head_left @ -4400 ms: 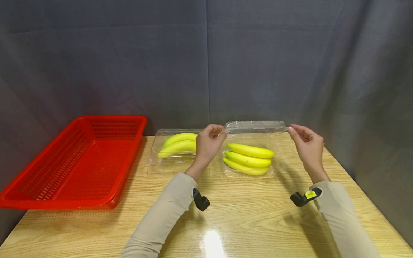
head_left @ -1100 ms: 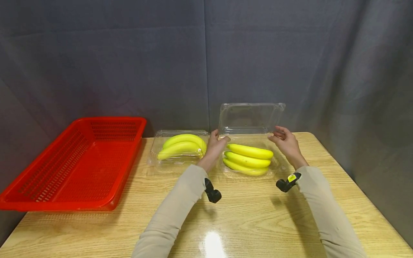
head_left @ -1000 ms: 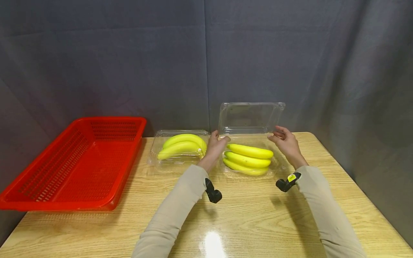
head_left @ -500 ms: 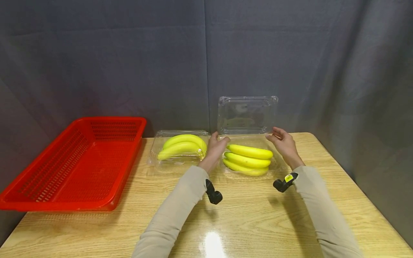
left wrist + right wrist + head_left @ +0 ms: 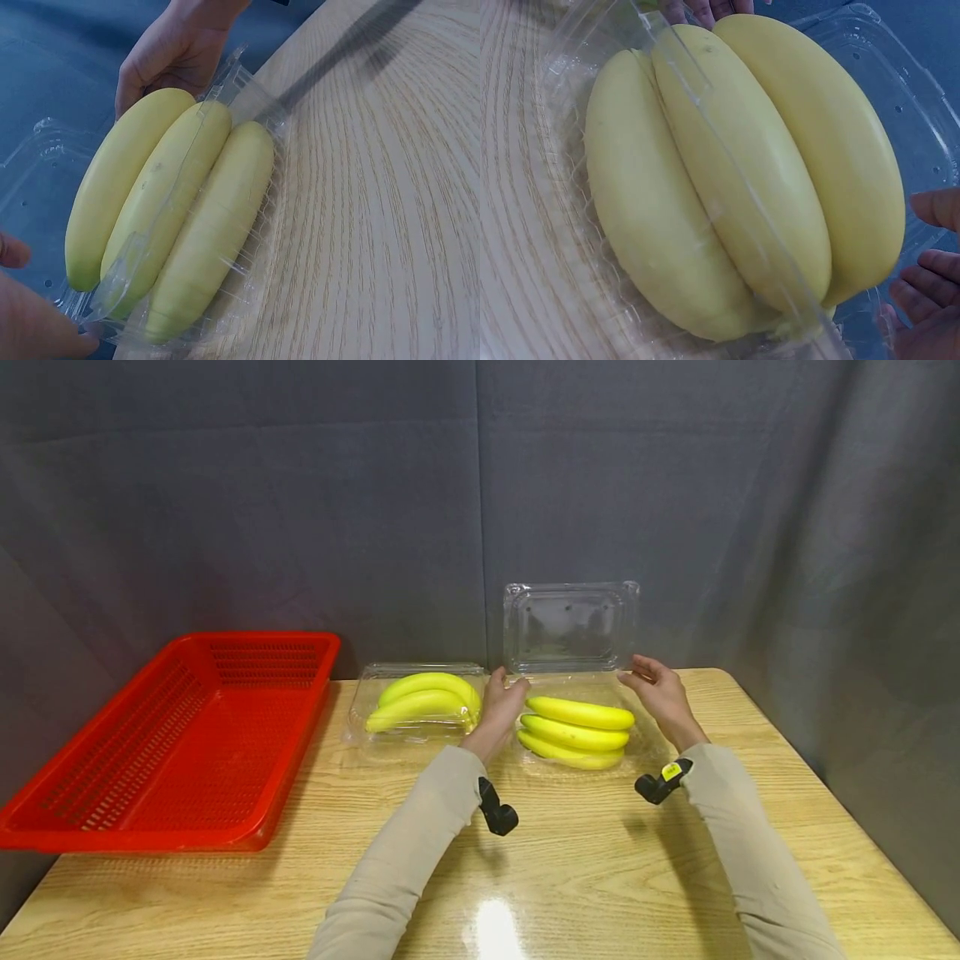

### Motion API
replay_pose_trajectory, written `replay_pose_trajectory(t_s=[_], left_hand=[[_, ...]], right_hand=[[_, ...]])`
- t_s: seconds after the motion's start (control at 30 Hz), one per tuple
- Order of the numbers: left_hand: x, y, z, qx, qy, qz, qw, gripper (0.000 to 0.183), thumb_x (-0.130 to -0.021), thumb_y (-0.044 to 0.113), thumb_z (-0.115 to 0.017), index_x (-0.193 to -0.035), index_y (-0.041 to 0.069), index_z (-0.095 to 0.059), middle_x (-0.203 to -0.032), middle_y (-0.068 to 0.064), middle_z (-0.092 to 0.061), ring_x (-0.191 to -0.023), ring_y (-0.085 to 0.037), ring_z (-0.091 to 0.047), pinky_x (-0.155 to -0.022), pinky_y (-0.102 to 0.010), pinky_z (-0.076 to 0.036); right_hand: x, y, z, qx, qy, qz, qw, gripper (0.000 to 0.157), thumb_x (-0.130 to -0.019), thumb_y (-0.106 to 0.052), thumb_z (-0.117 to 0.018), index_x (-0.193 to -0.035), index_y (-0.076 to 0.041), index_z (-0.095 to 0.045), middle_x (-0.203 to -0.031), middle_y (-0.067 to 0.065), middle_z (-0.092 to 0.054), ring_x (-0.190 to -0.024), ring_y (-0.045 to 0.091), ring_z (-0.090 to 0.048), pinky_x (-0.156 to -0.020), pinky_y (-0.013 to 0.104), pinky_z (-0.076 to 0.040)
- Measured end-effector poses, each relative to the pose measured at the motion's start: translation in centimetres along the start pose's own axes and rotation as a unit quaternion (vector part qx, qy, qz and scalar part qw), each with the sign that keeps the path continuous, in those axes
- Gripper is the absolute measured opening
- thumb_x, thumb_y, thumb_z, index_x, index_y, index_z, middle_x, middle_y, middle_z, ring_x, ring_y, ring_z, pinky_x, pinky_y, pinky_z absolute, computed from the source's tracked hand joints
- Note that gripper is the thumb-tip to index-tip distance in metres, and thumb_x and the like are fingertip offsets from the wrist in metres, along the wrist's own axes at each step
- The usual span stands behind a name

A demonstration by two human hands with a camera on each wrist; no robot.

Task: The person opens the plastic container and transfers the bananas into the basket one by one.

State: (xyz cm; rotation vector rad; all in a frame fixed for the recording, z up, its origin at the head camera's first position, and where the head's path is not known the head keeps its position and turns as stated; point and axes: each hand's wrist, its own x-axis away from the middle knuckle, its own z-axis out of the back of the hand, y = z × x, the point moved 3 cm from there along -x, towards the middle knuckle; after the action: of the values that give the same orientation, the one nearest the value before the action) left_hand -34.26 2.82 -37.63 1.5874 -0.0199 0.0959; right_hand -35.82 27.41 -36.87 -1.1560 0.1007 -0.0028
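In the head view a clear plastic clamshell box stands with its lid (image 5: 570, 622) raised upright at the back, near the curtain. Three yellow bananas (image 5: 577, 733) lie side by side in its base. At the base's left rear corner is my left hand (image 5: 501, 706), thumb and fingers parted; the left wrist view has its thumb (image 5: 41, 322) right at the plastic corner. My right hand (image 5: 663, 700) is at the opposite rear corner. Its fingers (image 5: 922, 292) are loosely bent and apart from the thumb, beside the box wall in the right wrist view.
Left of this box sits a second clear clamshell (image 5: 367, 702), lid down, with bananas (image 5: 423, 702) inside. A large red plastic basket (image 5: 258, 814) fills the table's left side. The wooden table (image 5: 570, 877) ends at a grey curtain (image 5: 337, 527) behind.
Over these seconds the lid swings up from a half-raised position and leans farther back. Both hands have let go of its front edge and lowered to the box's rear corners.
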Motion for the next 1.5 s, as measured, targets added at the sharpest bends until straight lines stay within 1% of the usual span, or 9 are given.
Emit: replay_pose_trajectory(t_s=[0.2,0.37,0.5,0.67,0.83,1.0,1.27,1.5], left_hand=[[0.1,-0.1,0.1,0.01,-0.007,-0.003,0.9999,0.064,-0.093,0.011,-0.046,-0.152,0.0,-0.021,-0.155,-0.018,-0.024,-0.141,-0.032,-0.022,-0.111,-0.045,-0.024],[0.2,-0.2,0.1,0.011,-0.008,0.0,0.9999,0.065,-0.093,0.011,-0.045,-0.152,0.0,-0.021,-0.155,-0.017,-0.023,-0.142,-0.032,-0.021,-0.112,-0.046,-0.022],[0.2,-0.2,0.1,0.019,-0.004,-0.005,0.9998,0.066,-0.092,0.01,-0.045,-0.152,0.0,-0.021,-0.155,-0.017,-0.024,-0.141,-0.032,-0.021,-0.112,-0.046,-0.021],[0.2,-0.3,0.0,0.03,0.006,-0.014,0.9994,0.067,-0.089,0.009,-0.046,-0.151,-0.002,-0.024,-0.154,-0.019,-0.025,-0.141,-0.032,-0.023,-0.112,-0.043,-0.021],[0.2,-0.3,0.0,0.027,0.009,-0.014,0.9995,0.067,-0.088,0.01,-0.047,-0.151,-0.001,-0.024,-0.154,-0.019,-0.026,-0.14,-0.032,-0.024,-0.112,-0.043,-0.022],[0.1,-0.2,-0.1,0.027,0.005,-0.013,0.9996,0.067,-0.09,0.01,-0.048,-0.151,-0.001,-0.023,-0.154,-0.019,-0.025,-0.141,-0.032,-0.023,-0.112,-0.044,-0.021],[-0.1,0.1,-0.1,0.011,-0.013,-0.015,0.9998,0.068,-0.092,0.014,-0.049,-0.152,0.0,-0.02,-0.156,-0.017,-0.021,-0.142,-0.032,-0.02,-0.112,-0.047,-0.02],[-0.1,0.5,0.0,-0.005,-0.017,-0.019,0.9997,0.067,-0.091,0.015,-0.049,-0.152,0.002,-0.023,-0.156,-0.016,-0.022,-0.141,-0.033,-0.021,-0.112,-0.048,-0.021]], right_hand=[[-0.1,0.0,-0.1,-0.009,-0.003,0.004,1.0,0.061,-0.099,-0.014,-0.054,-0.149,0.005,-0.026,-0.151,0.025,-0.03,-0.139,0.037,-0.028,-0.11,0.046,-0.027],[-0.1,-0.1,-0.2,-0.023,0.0,0.002,1.0,0.057,-0.098,-0.007,-0.05,-0.148,0.007,-0.027,-0.15,0.026,-0.031,-0.137,0.037,-0.03,-0.109,0.047,-0.029],[-0.1,0.0,-0.3,-0.03,0.003,0.004,1.0,0.056,-0.097,-0.005,-0.048,-0.148,0.008,-0.027,-0.149,0.027,-0.031,-0.134,0.038,-0.035,-0.107,0.048,-0.032],[-0.3,0.1,-0.4,-0.029,0.003,0.005,1.0,0.057,-0.096,-0.005,-0.048,-0.147,0.009,-0.026,-0.149,0.027,-0.031,-0.132,0.039,-0.037,-0.107,0.047,-0.032],[-0.4,0.1,-0.3,-0.024,0.002,0.004,1.0,0.058,-0.096,-0.006,-0.048,-0.147,0.009,-0.026,-0.149,0.027,-0.032,-0.131,0.04,-0.039,-0.107,0.048,-0.033],[-0.4,0.1,-0.1,-0.018,0.001,0.009,1.0,0.056,-0.097,-0.006,-0.047,-0.147,0.009,-0.026,-0.149,0.028,-0.032,-0.131,0.04,-0.039,-0.106,0.049,-0.033],[-0.2,0.0,0.4,-0.001,-0.003,0.012,1.0,0.058,-0.1,-0.016,-0.048,-0.149,0.006,-0.025,-0.151,0.025,-0.029,-0.137,0.039,-0.029,-0.11,0.05,-0.025],[0.0,-0.2,0.8,-0.001,0.006,0.021,1.0,0.059,-0.1,-0.017,-0.049,-0.15,0.005,-0.026,-0.152,0.023,-0.029,-0.137,0.038,-0.03,-0.11,0.051,-0.025]])
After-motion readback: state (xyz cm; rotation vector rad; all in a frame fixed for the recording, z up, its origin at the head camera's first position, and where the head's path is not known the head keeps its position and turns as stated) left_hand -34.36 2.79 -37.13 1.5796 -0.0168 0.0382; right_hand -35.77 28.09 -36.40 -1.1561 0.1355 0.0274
